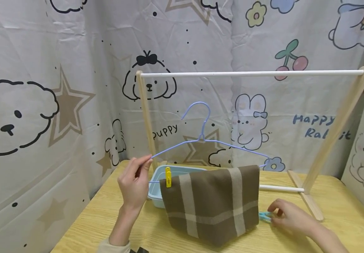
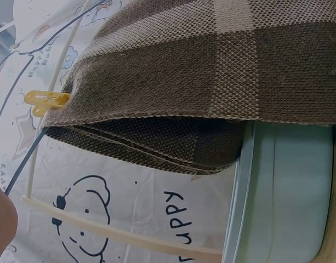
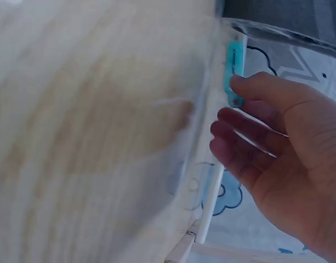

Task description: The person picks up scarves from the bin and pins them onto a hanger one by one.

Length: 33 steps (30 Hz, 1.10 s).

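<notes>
My left hand (image 1: pixel 134 184) pinches the left shoulder of a blue wire hanger (image 1: pixel 179 144) between thumb and fingers, holding it upright. Over the hanger's bottom bar hangs a folded brown knitted cloth (image 1: pixel 212 207) with pale checked stripes. A yellow clothespin (image 1: pixel 168 177) clips the cloth near the bar's left end; the left wrist view also shows this yellow clothespin (image 2: pixel 47 100) at the fold. Low beside the cloth's right edge, my right hand (image 1: pixel 291 218) pinches a teal clothespin (image 3: pixel 233 71) by one end. Its other end points toward the cloth.
A pale blue plastic basin (image 1: pixel 156 202) stands behind the cloth on the wooden table (image 1: pixel 96 225). Beyond it rises a rack with wooden legs (image 1: pixel 337 137) and a white top rail (image 1: pixel 251 73). A printed curtain (image 1: pixel 106 42) closes off the back and sides.
</notes>
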### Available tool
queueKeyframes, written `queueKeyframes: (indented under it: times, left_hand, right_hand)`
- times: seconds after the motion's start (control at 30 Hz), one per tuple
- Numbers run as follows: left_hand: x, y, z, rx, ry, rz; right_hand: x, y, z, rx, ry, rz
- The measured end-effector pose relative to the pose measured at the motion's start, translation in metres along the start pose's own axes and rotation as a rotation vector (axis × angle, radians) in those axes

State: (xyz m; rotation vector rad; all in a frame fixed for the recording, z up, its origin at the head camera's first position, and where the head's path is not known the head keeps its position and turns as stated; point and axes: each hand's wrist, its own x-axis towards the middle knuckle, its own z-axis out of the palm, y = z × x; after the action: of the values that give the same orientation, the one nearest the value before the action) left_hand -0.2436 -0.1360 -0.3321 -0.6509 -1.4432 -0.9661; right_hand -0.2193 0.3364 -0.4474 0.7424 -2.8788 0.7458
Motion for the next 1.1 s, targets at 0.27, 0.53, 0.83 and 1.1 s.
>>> queueKeyframes:
  times: [0.27, 0.53, 0.83, 1.1]
  left_hand:
    - [0.005, 0.001, 0.001, -0.01, -0.001, 0.013]
    - [0.004, 0.002, 0.004, -0.01, -0.002, 0.018]
    - [0.001, 0.001, 0.004, -0.029, -0.01, 0.018]
    - [0.0, 0.0, 0.001, -0.036, -0.015, 0.005]
  right_hand:
    - [0.0, -0.016, -0.023, 0.065, 0.29, 0.017]
    - [-0.004, -0.024, -0.036, 0.072, 0.442, 0.006]
    - [0.003, -0.056, -0.05, 0.199, 0.623, -0.125]
    - [0.015, -0.086, -0.071, 0.257, 0.676, -0.279]
